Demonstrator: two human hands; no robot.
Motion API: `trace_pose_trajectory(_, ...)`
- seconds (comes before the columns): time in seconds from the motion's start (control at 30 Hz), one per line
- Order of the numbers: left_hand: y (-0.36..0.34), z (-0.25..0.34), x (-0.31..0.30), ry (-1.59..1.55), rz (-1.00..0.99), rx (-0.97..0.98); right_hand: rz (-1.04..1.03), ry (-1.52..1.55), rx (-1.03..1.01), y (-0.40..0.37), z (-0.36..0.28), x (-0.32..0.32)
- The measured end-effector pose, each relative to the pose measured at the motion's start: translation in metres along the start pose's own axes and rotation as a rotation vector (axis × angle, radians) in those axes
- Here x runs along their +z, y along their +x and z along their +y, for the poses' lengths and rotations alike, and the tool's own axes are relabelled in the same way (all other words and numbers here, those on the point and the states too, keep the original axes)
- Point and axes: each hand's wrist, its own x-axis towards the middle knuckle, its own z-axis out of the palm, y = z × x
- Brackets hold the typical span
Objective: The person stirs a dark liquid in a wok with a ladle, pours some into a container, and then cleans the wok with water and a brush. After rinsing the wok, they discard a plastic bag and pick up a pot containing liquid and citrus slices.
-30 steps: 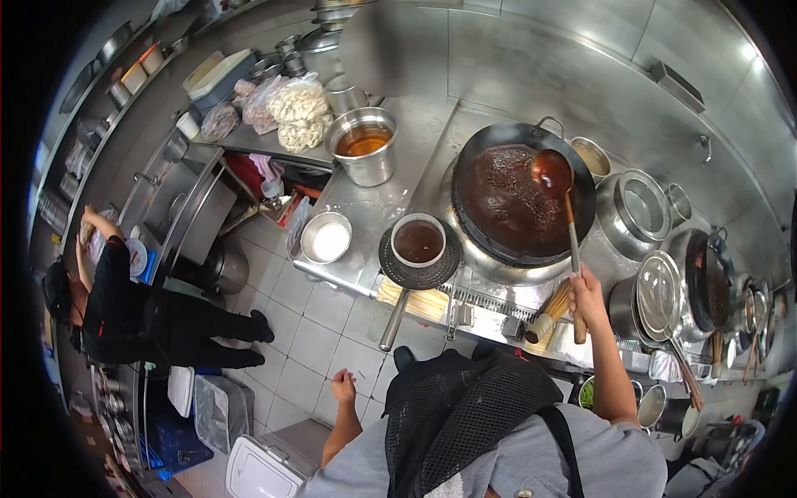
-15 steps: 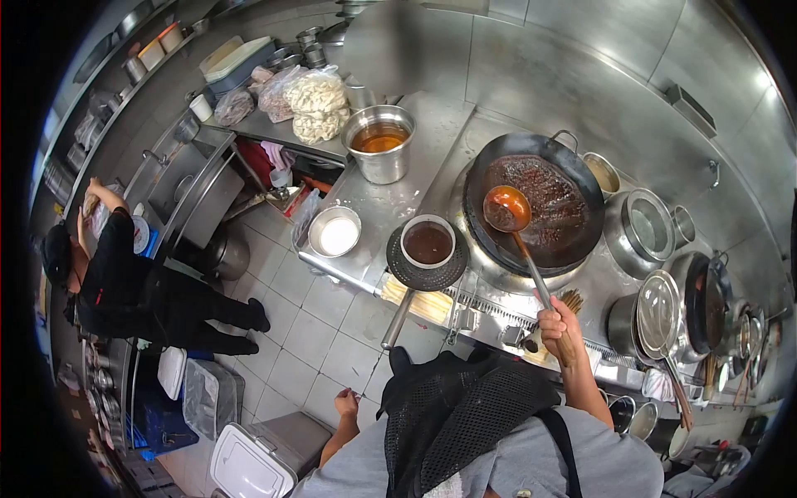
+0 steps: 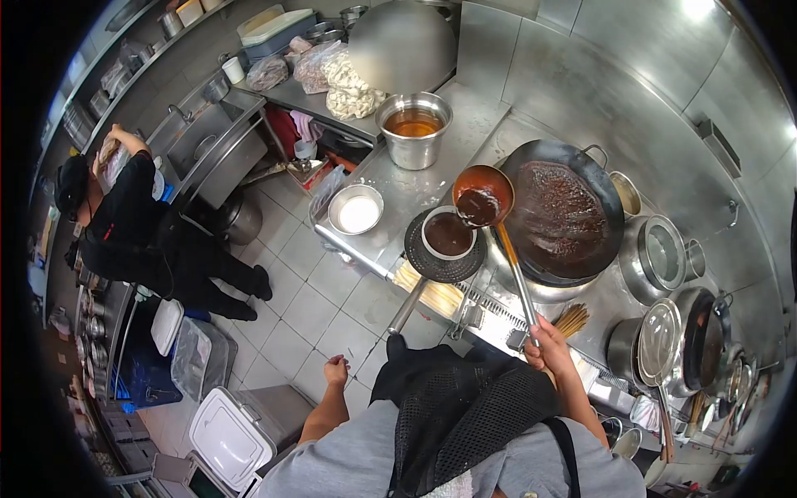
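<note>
My right hand is wrapped round the handle of a long ladle. The ladle's bowl is tilted and carries dark brown sauce, between the wok and a round metal bowl, over the bowl's upper right edge. That bowl is nearly full of dark sauce and sits on a perforated skimmer with a long handle. The black wok on the stove holds a thin layer of the same sauce. My left hand hangs over the floor with fingers curled, nothing visible in it.
Left of the skimmer stands a bowl with white contents; behind it is a metal pot of amber liquid. Pots and strainers crowd the right side. A co-worker in black stands at the left, near a sink.
My right hand has moved the ladle left, from above the wok to the edge of the sauce bowl, tilting it. My left hand has risen slightly. The view has shifted.
</note>
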Motion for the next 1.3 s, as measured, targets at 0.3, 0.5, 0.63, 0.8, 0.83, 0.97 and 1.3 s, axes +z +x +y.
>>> trace_pose_trajectory(0.3, -0.005, -0.001, -0.007, 0.064, -0.008, -0.015, 0.076, -0.496, -0.362, 0.009, 0.031, 0.003)
trace_pose_trajectory(0.5, 0.010, -0.004, 0.001, 0.018, -0.051, -0.003, 0.125, -0.642, -0.313, 0.033, 0.068, -0.015)
trace_pose_trajectory(0.63, 0.010, -0.009, 0.003, 0.000, -0.060, 0.029, -0.046, -0.082, -0.089, 0.036, 0.056, -0.010)
trace_pose_trajectory(0.8, -0.006, -0.010, 0.007, -0.026, -0.066, -0.052, -0.352, 0.613, 0.182, 0.022, 0.034, -0.029)
trace_pose_trajectory(0.83, -0.008, -0.013, 0.006, -0.037, -0.082, -0.098, -0.361, 0.726, 0.140, 0.021, 0.031, -0.034)
trace_pose_trajectory(0.97, -0.016, -0.022, 0.008, -0.022, -0.115, -0.143, -0.085, 0.554, -0.092, 0.038, 0.001, -0.084)
trace_pose_trajectory(1.3, -0.016, -0.050, -0.003, -0.103, -0.100, -0.177, 0.679, -0.512, -0.419, 0.061, -0.038, -0.174)
